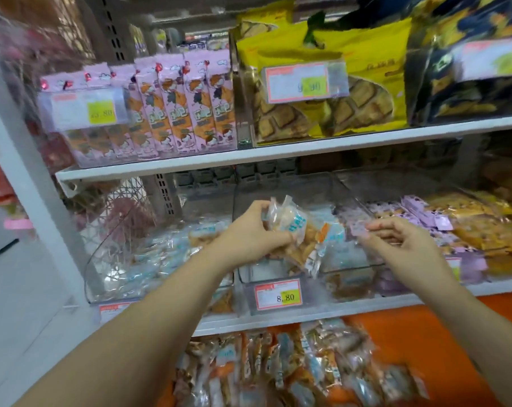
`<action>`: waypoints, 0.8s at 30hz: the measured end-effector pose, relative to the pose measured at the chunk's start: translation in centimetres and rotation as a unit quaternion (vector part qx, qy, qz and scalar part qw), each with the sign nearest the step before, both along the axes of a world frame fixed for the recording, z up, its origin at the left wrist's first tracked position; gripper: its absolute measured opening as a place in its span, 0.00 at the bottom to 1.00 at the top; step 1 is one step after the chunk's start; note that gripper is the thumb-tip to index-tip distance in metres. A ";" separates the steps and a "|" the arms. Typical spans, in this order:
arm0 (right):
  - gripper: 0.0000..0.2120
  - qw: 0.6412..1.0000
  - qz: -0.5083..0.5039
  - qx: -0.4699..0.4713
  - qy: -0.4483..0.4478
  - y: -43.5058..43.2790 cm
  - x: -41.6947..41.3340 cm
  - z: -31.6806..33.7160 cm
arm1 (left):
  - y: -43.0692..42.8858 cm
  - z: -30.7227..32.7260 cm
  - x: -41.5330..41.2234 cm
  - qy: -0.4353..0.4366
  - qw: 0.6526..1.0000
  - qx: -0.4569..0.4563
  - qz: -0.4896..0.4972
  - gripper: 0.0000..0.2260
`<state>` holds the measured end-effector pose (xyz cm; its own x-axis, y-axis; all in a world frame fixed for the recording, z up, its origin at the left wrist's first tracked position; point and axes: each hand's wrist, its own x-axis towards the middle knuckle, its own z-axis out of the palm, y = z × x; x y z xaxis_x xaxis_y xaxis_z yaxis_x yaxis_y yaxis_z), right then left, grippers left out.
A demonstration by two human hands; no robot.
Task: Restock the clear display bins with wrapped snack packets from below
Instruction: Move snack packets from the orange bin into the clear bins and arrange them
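Note:
My left hand [254, 233] grips a bunch of clear wrapped snack packets [295, 233] with blue print and brown snacks inside, held over the middle clear display bin [278, 277]. My right hand [401, 239] hovers just right of the bunch, fingers loosely curled, pinching a small purple wrapped packet [358, 229] at its fingertips. Below the shelf lies a pile of similar wrapped packets [292, 374]. The bin on the left [125, 259] holds many clear packets with blue print.
A bin at the right [442, 227] holds purple packets and yellow-brown snacks. A price tag reading 8.80 [278, 295] hangs on the middle bin. The shelf above [278, 152] carries pink cartons and yellow bags. An orange surface [425, 327] lies below right.

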<state>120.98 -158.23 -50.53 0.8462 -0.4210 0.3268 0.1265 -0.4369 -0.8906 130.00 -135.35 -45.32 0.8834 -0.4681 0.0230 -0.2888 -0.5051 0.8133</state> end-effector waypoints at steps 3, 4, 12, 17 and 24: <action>0.07 1.000 -0.001 -0.018 -0.002 -1.2 0.0 -0.6 | -1.6 -0.6 1.4 0.055 0.998 0.032 0.011 0.34; 0.07 1.000 0.003 -0.022 -0.006 -1.4 0.2 -0.7 | -2.0 -0.6 1.7 0.073 0.997 0.036 0.010 0.33; 0.06 0.999 0.026 -0.007 -0.018 -2.4 1.4 -0.3 | -2.3 0.5 4.1 0.177 0.982 -0.016 -0.060 0.22; 0.06 0.999 0.034 -0.005 -0.009 -2.6 1.3 -0.5 | -2.4 0.5 5.0 0.274 0.955 0.051 -0.096 0.22; 0.07 1.000 0.029 -0.002 -0.012 -2.2 1.0 -0.4 | -3.9 -0.2 6.8 0.273 0.943 0.159 -0.103 0.19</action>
<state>122.00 -160.48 -50.94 0.8612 -0.3701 0.3482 0.1725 -0.4316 -0.8854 136.77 -139.21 -45.51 0.6123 -0.5386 -0.5788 0.0100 -0.7268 0.6868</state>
